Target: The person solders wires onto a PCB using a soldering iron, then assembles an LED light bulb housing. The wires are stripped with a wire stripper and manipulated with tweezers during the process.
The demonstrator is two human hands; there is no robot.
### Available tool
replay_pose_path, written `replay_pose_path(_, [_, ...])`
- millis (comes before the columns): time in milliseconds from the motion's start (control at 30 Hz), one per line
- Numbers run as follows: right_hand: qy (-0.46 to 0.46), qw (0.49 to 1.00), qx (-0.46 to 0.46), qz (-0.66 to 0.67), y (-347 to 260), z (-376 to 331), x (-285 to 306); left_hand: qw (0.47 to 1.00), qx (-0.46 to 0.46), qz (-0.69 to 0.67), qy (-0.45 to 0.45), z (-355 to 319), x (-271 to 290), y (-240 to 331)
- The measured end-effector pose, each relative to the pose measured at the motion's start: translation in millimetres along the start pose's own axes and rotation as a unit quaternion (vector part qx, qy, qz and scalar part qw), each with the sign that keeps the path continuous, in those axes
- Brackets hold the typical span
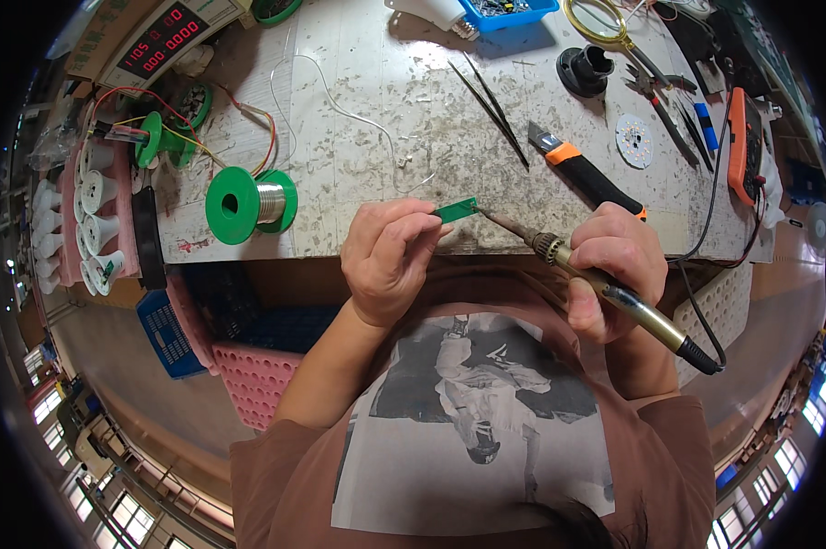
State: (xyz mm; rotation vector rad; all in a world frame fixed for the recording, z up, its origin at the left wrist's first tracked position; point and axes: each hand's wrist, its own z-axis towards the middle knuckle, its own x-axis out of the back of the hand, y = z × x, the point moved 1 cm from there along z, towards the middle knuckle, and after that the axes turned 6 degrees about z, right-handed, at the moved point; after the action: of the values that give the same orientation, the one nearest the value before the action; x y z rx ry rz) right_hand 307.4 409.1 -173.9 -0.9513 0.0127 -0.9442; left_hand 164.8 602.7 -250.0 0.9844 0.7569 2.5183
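Just past the table's front edge, my left hand (387, 256) pinches a small green circuit board (457, 210) by its left end. My right hand (617, 265) is closed round the handle of a soldering iron (646, 316), whose cable loops off to the right. The iron's thin tip points left and meets, or nearly meets, the right end of the board. A green spool of solder wire (251, 203) lies on its side to the left of my left hand. Beyond my right hand lies a utility knife (585, 174) with an orange and black handle.
Black tweezers (493, 112) lie at mid-table. Farther right are a round white board (634, 142), pliers (664, 119), a magnifying glass (605, 23) and an orange multimeter (745, 146). At left, white lamp cups (100, 192) stand in pink foam near a red-digit display (163, 38).
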Motion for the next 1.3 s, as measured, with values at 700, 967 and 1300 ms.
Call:
replay_pose_path(700, [-0.004, 1.000, 0.015, -0.015, -1.3, -2.8, -0.5, 1.000, -0.008, -0.001, 0.008, 0.5, -1.3, -0.1])
replay_pose_path(967, [-0.007, 1.000, 0.011, -0.016, -1.4, -1.1, -0.7, 1.000, -0.006, -0.004, 0.008, -0.2, -1.3, -0.7])
replay_pose_path(1300, [-0.009, 0.999, 0.031, -0.025, -2.2, 2.2, -3.4, 1.000, -0.020, 0.003, 0.003, -0.6, -0.8, -1.0])
